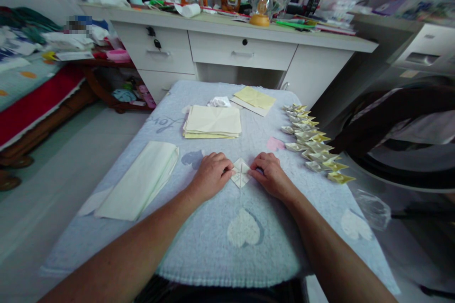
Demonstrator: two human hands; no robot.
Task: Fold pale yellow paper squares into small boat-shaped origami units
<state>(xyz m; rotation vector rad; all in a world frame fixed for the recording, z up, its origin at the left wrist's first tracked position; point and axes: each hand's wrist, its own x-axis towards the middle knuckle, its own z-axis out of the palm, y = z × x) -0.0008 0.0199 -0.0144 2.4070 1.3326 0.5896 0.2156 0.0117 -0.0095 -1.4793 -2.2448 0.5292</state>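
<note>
A small square of folded paper (pixel 241 178) lies on the cloth-covered table, turned like a diamond with crease lines crossing its middle. My left hand (pixel 215 173) pinches its left corner between thumb and fingers. At the opposite corner, my right hand (pixel 269 172) grips the paper the same way. Beyond the hands sits a stack of cream paper sheets (pixel 213 120). Several folded paper boats (pixel 314 144) stand in rows along the right side, some white and some yellow.
A thick folded pile of pale paper (pixel 140 182) lies at the left. Yellow and white sheets (pixel 255 98) and a crumpled white piece (pixel 219 102) are at the far side. A cluttered white desk (pixel 245 52) stands behind; a clear plastic bag (pixel 373 209) hangs by the right edge.
</note>
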